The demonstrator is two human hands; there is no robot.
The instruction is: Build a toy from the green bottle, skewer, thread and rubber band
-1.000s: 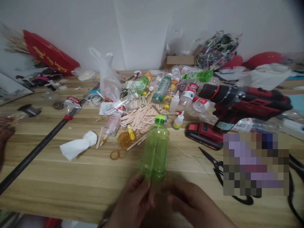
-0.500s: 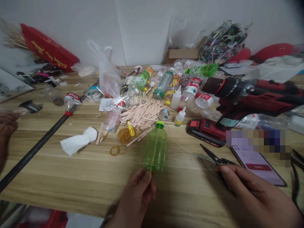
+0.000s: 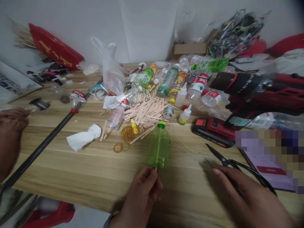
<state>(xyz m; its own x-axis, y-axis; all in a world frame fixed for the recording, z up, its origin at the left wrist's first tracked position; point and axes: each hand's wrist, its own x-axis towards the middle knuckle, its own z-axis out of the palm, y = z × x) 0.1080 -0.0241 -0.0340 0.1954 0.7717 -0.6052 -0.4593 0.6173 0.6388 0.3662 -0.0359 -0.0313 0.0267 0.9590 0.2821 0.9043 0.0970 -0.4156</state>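
Observation:
My left hand (image 3: 147,186) is closed on the lower end of a thin wooden stick (image 3: 155,170). This stick runs up through a clear green bottle (image 3: 154,148) with a green cap, held upright above the table. A small yellowish loop (image 3: 170,141) juts from the bottle's right side. My right hand (image 3: 247,196), slightly blurred, has thumb and forefinger close together beside black scissors (image 3: 224,161) lying on the table. Pale thread (image 3: 188,148) trails across the wood toward those fingertips; blur hides what is between them.
Behind the bottle lie wooden craft sticks (image 3: 147,109), rubber bands (image 3: 128,133), glue bottles (image 3: 184,115) and many plastic bottles. A red drill (image 3: 256,95) and a phone (image 3: 268,171) are on the right. At left are another person's hand (image 3: 11,126), a dark pole (image 3: 47,145) and tissue (image 3: 83,137).
My right hand has shifted left, uncovering the scissors' handles. The thread near it hangs slacker. My left hand keeps its grip on the stick; the camera view has turned slightly left.

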